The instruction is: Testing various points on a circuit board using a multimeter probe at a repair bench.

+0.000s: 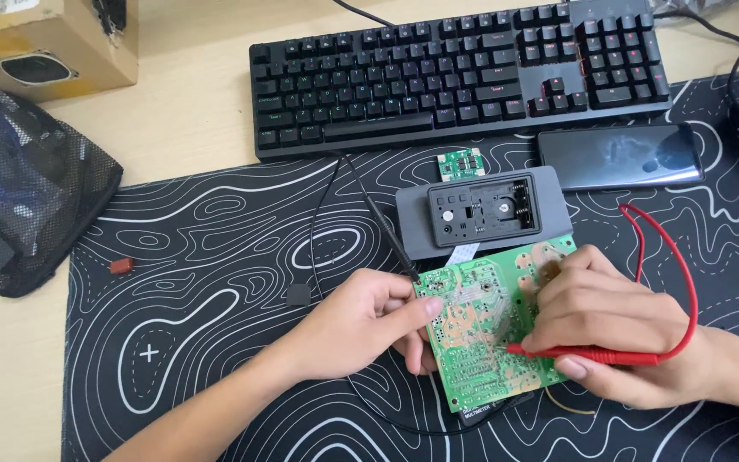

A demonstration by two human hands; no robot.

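Observation:
A green circuit board (472, 329) lies solder side up on a black desk mat with white wavy lines (207, 282). My left hand (361, 325) grips the board's left edge and holds a black test probe (395, 248) whose tip rests near the board's upper left corner. My right hand (609, 329) rests on the board's right side and holds a red test probe (592, 352), its tip touching the board's middle. A red lead (686, 282) loops off to the right.
A grey device with an open rectangular recess (482, 212) sits just beyond the board, with a small green module (460, 163) behind it. Farther back are a black keyboard (464, 73) and a dark phone (619, 156). A black mesh bag (19, 184) and a cardboard box (49, 43) lie at left.

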